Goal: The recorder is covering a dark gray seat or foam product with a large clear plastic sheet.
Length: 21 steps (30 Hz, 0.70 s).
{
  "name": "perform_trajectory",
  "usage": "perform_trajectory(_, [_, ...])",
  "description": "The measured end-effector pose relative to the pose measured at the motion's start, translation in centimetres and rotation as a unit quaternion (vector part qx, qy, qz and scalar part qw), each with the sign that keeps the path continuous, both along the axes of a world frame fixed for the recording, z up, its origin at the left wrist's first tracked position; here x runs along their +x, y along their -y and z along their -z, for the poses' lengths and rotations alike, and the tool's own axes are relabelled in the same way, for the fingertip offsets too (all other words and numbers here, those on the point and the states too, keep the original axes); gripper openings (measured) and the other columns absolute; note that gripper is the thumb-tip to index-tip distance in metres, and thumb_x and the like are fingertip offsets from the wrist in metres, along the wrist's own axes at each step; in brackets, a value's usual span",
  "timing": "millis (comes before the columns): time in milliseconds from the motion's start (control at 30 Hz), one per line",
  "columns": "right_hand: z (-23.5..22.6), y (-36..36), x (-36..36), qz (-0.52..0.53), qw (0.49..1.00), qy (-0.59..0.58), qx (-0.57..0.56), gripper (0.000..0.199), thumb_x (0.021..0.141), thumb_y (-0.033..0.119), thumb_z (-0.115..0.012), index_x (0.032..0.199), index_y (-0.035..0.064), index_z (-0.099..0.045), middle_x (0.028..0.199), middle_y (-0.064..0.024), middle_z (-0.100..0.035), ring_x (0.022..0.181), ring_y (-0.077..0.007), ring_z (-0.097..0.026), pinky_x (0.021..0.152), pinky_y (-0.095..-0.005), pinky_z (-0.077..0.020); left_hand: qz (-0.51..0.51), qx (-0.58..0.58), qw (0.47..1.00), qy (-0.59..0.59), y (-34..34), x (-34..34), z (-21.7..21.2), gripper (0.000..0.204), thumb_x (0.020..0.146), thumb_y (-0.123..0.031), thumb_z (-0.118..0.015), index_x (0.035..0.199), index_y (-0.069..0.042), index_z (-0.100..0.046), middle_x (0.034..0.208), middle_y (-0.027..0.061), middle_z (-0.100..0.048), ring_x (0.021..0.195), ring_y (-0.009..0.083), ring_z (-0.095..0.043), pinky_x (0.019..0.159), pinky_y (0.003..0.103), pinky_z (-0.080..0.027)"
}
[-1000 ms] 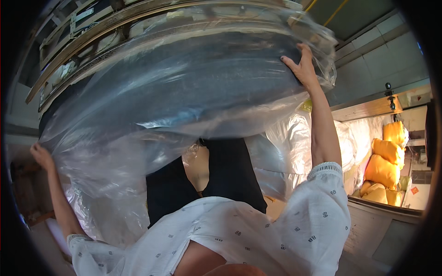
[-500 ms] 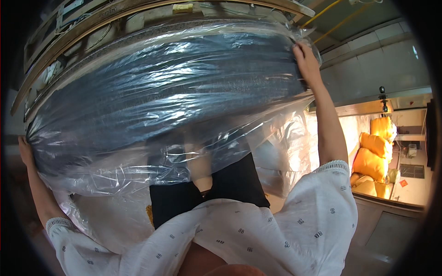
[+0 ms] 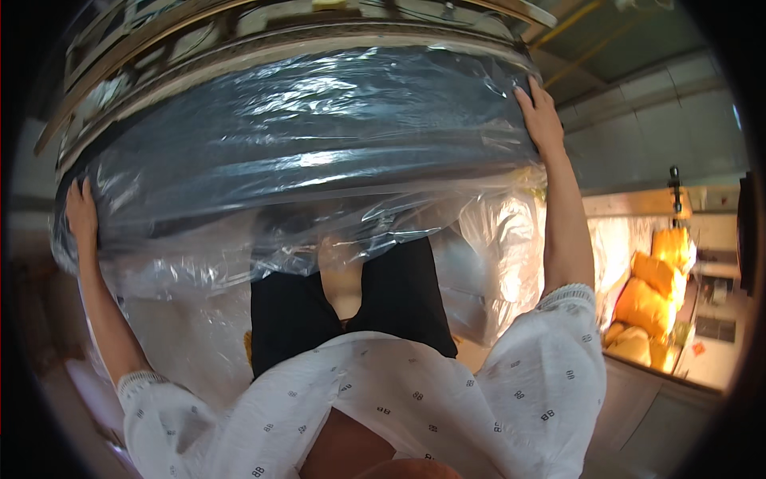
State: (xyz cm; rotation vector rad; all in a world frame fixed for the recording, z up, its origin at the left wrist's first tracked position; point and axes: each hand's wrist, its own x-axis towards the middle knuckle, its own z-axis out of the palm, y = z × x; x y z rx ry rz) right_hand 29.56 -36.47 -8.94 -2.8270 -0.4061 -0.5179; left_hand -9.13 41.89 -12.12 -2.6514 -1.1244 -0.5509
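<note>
A wide, dark blue-grey piece of material [image 3: 319,128] stretches across in front of me, covered by clear plastic film [image 3: 319,160]. The film shines and wrinkles, and its lower part hangs loose over my lap. At the left end my left hand [image 3: 82,214] lies on the film with its fingers extended. My right hand [image 3: 545,124] rests flat at the right end, fingers and thumb spread against the film-covered edge. Neither hand shows anything gripped between its fingers. What kind of dark material is under the film cannot be made out.
Behind the material runs a long wooden rail [image 3: 167,40] with a machine frame and cables. A small yellowish block [image 3: 329,4] sits at the top. More crumpled clear film [image 3: 511,239] hangs at the right. Stuffed yellow sacks [image 3: 646,307] are piled farther right, near a tiled wall [image 3: 654,136].
My left hand has come off the gathered film at the left edge, moving up and inward onto its surface. My right hand has opened flatter. The film lies smoother, its loose edge higher.
</note>
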Motion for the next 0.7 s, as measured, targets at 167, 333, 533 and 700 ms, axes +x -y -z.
perform_trajectory(167, [-2.2,4.4,1.6,0.123,0.968,-0.204,-0.076,0.063,0.085,0.062,-0.032,0.126,0.0169,-0.049,0.119,-0.0187,-0.054,0.112,-0.0347,-0.05,0.092,-0.0412,-0.0382,0.025,-0.015,0.999,0.044,5.3,3.0,-1.2,0.053,0.09,-0.044,-0.041,0.124,-0.004,-0.048,0.126,0.0178,-0.049,0.117,0.0314,-0.045,0.099,0.038,-0.034])
perform_trajectory(333, [-6.8,-8.6,-2.0,-0.168,0.983,0.08,0.0,0.019,0.085,0.013,-0.051,0.096,0.0061,-0.064,0.095,-0.0106,-0.062,0.088,-0.026,-0.06,0.077,-0.0316,-0.0462,0.002,0.018,0.997,0.071,5.4,0.8,-0.7,0.057,0.089,-0.048,-0.04,0.125,-0.004,-0.048,0.129,0.0167,-0.046,0.119,0.0329,-0.043,0.098,0.042,-0.033])
perform_trajectory(533, [-4.1,-24.6,-1.7,-0.31,0.942,0.11,0.068,0.025,0.088,0.02,-0.047,0.1,0.0028,-0.061,0.106,-0.0143,-0.058,0.099,-0.034,-0.053,0.083,-0.0401,-0.0436,0.025,0.014,0.996,0.088,5.7,1.0,-0.8,0.056,0.089,-0.047,-0.04,0.125,-0.005,-0.048,0.129,0.0175,-0.046,0.119,0.0328,-0.043,0.098,0.043,-0.033])
perform_trajectory(700, [-3.5,-31.0,0.8,-0.111,0.993,-0.012,-0.044,0.034,0.083,0.038,-0.052,0.099,0.0101,-0.064,0.098,-0.0139,-0.063,0.095,-0.0352,-0.058,0.082,-0.0443,-0.0439,0.013,0.006,0.996,0.087,7.0,1.6,-1.4,0.055,0.089,-0.046,-0.041,0.125,-0.005,-0.048,0.129,0.0168,-0.045,0.119,0.0327,-0.042,0.099,0.043,-0.033])
